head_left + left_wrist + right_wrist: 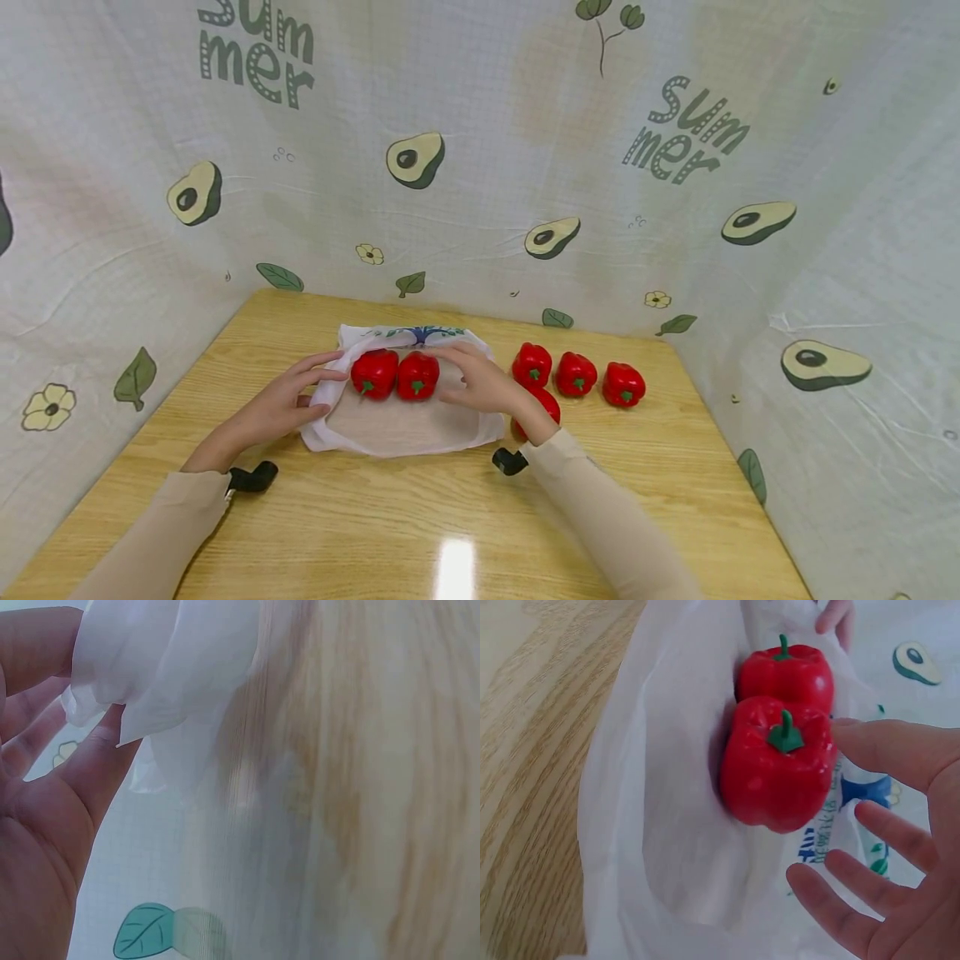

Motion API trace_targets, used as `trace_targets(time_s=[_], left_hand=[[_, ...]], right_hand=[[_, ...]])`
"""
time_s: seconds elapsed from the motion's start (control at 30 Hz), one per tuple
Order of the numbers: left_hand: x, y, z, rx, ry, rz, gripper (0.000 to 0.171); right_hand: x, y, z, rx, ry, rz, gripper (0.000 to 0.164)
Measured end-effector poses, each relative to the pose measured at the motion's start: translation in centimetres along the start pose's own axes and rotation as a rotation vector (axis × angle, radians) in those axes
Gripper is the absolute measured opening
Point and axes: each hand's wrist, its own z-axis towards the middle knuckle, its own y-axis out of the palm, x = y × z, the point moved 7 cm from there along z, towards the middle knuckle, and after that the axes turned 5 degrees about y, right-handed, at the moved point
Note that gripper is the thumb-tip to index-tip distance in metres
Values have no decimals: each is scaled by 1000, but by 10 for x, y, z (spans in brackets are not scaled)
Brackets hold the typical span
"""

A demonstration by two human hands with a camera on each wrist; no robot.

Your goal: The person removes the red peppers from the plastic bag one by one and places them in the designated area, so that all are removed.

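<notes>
One edge of a white plastic bag (405,432) is pinched by the left hand (273,407), between thumb and fingers. The right hand (483,379) is held with digits spread beside two red bell peppers (417,377), seated side by side inside the bag; thumb contact cannot be confirmed. Four further red bell peppers (576,375) are grouped right of the bag on a wooden table (337,533), backed by avocado-printed cloth (480,100).
</notes>
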Motion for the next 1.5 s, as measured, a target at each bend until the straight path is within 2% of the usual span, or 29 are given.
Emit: trace_targets(time_s=[0.3, 0.43, 0.57, 1.23, 1.5], left_hand=[[0, 0, 0, -3, -5, 7, 50], [1, 0, 0, 2, 6, 9, 50], [1, 0, -1, 9, 20, 7, 51], [-1, 1, -1, -3, 0, -19, 52], [-1, 2, -1, -6, -9, -33, 52]], right_hand=[[7, 13, 20, -6, 45, -60, 66], [7, 17, 28, -7, 43, -86, 63], [7, 19, 33, -13, 77, -94, 63], [12, 28, 40, -15, 139, -95, 63], [15, 29, 39, 2, 164, -43, 60]])
